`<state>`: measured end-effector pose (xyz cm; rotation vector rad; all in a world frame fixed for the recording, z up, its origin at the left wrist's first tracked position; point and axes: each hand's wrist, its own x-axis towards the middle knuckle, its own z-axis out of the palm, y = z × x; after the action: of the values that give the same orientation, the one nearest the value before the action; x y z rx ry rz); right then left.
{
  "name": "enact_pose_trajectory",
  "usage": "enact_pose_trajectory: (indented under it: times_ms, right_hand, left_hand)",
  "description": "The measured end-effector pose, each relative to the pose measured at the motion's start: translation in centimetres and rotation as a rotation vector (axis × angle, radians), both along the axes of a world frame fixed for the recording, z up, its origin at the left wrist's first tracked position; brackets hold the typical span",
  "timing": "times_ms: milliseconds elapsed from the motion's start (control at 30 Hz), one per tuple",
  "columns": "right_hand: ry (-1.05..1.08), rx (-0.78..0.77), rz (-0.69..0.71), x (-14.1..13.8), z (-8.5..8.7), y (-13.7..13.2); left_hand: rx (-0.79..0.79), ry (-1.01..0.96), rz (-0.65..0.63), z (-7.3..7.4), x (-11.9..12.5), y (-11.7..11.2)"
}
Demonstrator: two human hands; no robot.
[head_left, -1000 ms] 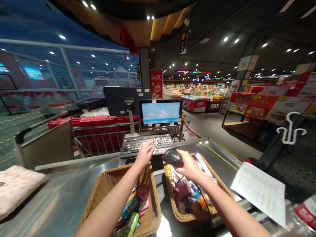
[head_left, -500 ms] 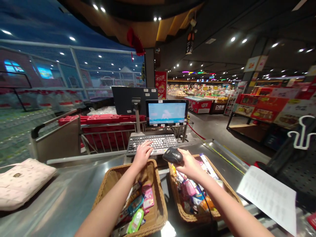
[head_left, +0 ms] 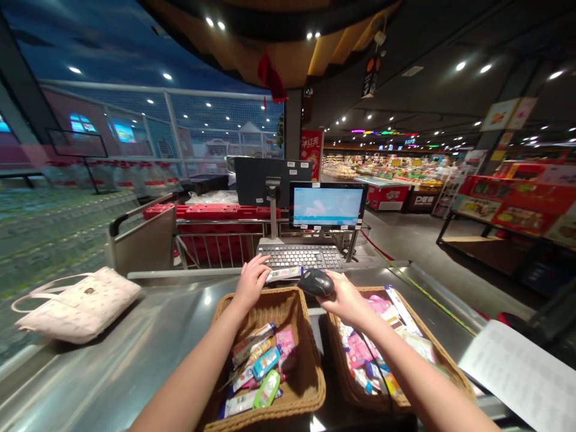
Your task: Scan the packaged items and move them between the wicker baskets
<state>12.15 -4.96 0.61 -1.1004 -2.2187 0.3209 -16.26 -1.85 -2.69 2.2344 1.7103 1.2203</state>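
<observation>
My left hand (head_left: 252,281) is at the front left of the black keyboard (head_left: 306,257), fingertips over its edge. A narrow white package (head_left: 285,274) sticks out to the right from between its thumb and fingers. My right hand (head_left: 344,295) is wrapped round a black computer mouse (head_left: 317,282), beside the back rim of the right wicker basket (head_left: 335,342). The mouse cable hangs down over that basket's colourful packages. Below my left forearm, the left wicker basket (head_left: 317,366) holds several small packages, among them a green one (head_left: 267,389) and a blue one (head_left: 266,362).
A lit monitor (head_left: 327,205) stands behind the keyboard, with a second dark screen (head_left: 252,180) turned away. A pink handbag (head_left: 83,306) rests on the metal counter (head_left: 153,336) at left. Printed paper (head_left: 517,372) lies at right.
The view has turned left, so the scene sits further right. My left hand has drawn back leftward from the keyboard with the white package. My right hand remains on the mouse.
</observation>
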Motion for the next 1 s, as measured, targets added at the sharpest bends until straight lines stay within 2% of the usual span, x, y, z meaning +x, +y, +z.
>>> enact_pose_trajectory:
  times_ms: [200,400,633,767,1000]
  right_hand:
    - [-0.019,0.0,0.036,-2.0,-0.8,0.5]
    - [-0.039,-0.032,0.055,-3.9,-1.7,0.3]
    - [-0.054,-0.053,0.078,-5.6,-2.6,0.3]
    - [-0.069,-0.084,0.069,-6.1,-2.8,0.1]
    - [-0.073,-0.119,0.041,-6.6,-3.1,-0.2]
  left_hand:
    - [-0.049,0.028,0.044,-1.5,-2.7,-1.4]
    - [-0.164,0.079,0.081,-4.2,-4.2,-3.3]
    - [-0.243,0.092,0.062,-7.1,-4.5,-4.5]
    - [-0.266,0.104,0.036,-8.5,-4.4,-4.5]
    - [-0.395,0.169,0.035,-10.6,-4.1,-4.4]
